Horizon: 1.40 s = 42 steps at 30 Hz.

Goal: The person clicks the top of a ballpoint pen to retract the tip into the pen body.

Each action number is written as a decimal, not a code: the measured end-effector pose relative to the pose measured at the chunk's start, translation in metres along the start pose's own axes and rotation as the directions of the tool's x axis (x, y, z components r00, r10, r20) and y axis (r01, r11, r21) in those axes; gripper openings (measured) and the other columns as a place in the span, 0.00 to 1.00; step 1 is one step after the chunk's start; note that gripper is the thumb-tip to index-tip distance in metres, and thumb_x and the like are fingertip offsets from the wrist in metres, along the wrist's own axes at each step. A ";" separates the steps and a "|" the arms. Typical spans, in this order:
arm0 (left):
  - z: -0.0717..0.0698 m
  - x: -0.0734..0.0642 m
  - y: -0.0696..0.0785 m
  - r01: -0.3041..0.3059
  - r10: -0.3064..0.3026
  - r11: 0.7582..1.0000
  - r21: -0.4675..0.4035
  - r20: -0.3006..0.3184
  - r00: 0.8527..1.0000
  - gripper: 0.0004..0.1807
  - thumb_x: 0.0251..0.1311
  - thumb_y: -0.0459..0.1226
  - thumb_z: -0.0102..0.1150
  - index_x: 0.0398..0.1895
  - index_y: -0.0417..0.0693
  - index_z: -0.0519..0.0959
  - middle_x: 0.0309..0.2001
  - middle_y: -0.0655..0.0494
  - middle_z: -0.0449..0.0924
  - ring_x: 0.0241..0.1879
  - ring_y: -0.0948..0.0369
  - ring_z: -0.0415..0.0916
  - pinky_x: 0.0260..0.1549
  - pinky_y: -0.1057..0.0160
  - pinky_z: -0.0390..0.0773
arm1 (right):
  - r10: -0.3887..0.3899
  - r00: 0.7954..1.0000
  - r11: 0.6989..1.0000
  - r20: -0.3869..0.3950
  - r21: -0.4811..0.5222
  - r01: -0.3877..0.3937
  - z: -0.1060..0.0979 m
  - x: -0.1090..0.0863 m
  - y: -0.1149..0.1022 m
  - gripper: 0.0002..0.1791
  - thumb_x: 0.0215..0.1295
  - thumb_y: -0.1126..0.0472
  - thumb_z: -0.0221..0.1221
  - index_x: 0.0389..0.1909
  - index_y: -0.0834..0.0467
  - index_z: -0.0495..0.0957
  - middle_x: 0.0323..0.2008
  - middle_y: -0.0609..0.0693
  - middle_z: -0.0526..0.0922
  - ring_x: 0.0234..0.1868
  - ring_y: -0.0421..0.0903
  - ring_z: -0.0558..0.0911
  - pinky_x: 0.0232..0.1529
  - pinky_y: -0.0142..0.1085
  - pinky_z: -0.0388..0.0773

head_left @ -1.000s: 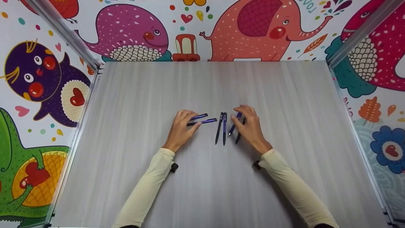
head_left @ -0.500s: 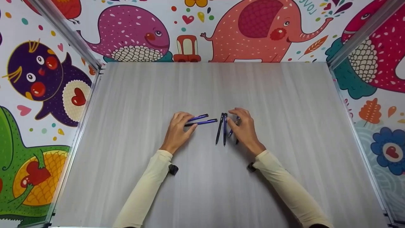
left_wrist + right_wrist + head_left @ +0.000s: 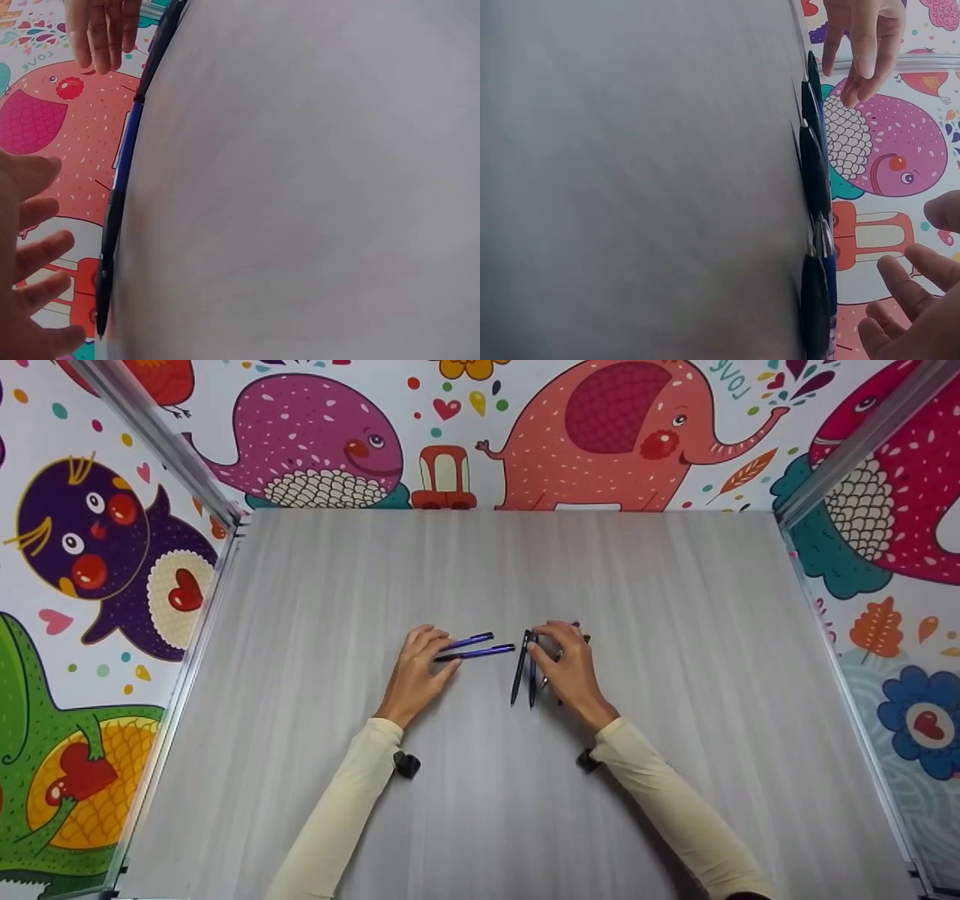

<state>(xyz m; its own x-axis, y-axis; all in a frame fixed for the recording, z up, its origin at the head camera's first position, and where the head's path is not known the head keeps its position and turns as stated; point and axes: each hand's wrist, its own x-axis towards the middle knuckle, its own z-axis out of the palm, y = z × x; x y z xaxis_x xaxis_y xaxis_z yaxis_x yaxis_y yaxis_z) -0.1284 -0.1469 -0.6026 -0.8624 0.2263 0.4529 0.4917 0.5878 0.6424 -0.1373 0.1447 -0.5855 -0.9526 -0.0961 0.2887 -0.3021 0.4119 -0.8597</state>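
Several slim blue-and-black pens lie on the table. My left hand hovers at the left ends of two of them, an upper pen and a lower pen. Its fingers look spread apart in the left wrist view, with a pen lying beyond them. My right hand is over the tops of two near-upright pens, a left one and a right one. Two more pens are mostly hidden beneath it. The right wrist view shows its fingers loosely bent, apart from the pens.
The pale wood-grain table surrounds the pens on every side. Metal frame rails run along its sides, and printed cartoon panels stand at the back and both sides. A small black camera is on the left wrist.
My right hand has moved left, from above the right-hand pens to the tops of the middle pens. My left hand has drifted slightly left and nearer; the pens look unmoved.
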 end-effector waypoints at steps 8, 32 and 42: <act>-0.002 -0.002 -0.005 0.043 -0.043 0.999 -0.030 -0.014 0.999 0.15 0.64 0.32 0.79 0.52 0.35 0.89 0.59 0.38 0.85 0.71 0.36 0.71 0.73 0.37 0.69 | 0.013 1.000 1.000 0.013 -0.009 -0.013 0.005 0.006 -0.001 0.16 0.74 0.64 0.71 0.57 0.66 0.87 0.65 0.69 0.82 0.72 0.64 0.74 0.74 0.64 0.69; 0.001 -0.005 -0.016 0.116 -0.114 0.993 -0.025 0.051 0.992 0.14 0.66 0.34 0.78 0.51 0.38 0.90 0.66 0.40 0.81 0.78 0.37 0.62 0.78 0.38 0.63 | -0.210 0.962 0.947 0.173 -0.207 0.244 0.013 0.017 0.013 0.15 0.69 0.65 0.76 0.52 0.68 0.89 0.58 0.59 0.86 0.75 0.68 0.71 0.76 0.61 0.68; 0.003 -0.003 -0.013 0.108 -0.108 0.994 0.016 0.055 0.993 0.12 0.66 0.33 0.78 0.49 0.38 0.91 0.65 0.38 0.81 0.77 0.34 0.63 0.77 0.37 0.62 | -0.241 0.948 0.904 0.207 -0.309 0.297 0.017 0.021 0.016 0.14 0.67 0.63 0.77 0.49 0.67 0.90 0.56 0.60 0.86 0.74 0.69 0.72 0.77 0.61 0.67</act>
<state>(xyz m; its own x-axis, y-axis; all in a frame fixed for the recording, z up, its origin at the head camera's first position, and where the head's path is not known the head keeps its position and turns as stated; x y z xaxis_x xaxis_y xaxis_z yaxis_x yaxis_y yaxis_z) -0.1328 -0.1529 -0.6142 -0.9159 0.2038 0.3458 0.3940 0.6214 0.6772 -0.1626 0.1337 -0.6005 -0.8378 -0.3780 0.3940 -0.5450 0.6232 -0.5610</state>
